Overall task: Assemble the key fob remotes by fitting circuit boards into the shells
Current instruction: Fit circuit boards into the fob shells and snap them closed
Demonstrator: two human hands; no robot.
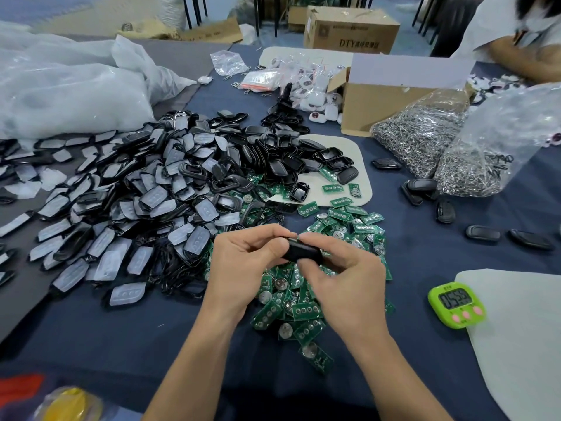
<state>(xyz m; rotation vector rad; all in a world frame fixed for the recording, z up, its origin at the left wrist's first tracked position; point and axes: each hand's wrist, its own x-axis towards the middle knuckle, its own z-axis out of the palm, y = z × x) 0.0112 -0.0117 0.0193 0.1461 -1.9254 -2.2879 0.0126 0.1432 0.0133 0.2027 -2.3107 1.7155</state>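
Pinching a black shell (303, 252) between both hands above circuit boards (288, 305).

**Both hands hold one black shell above the boards**

The left hand (252, 259) and right hand (343, 278) grip a black shell (303, 252) between their fingertips, above a heap of green circuit boards (291, 299) on the counter (121, 329). A big pile of black shells (158, 189) lies to the left. A green timer (457, 305) stands at the right.

Bright even overhead light, soft shadows, wide-angle bending at edges, blurred bottom-left corner.
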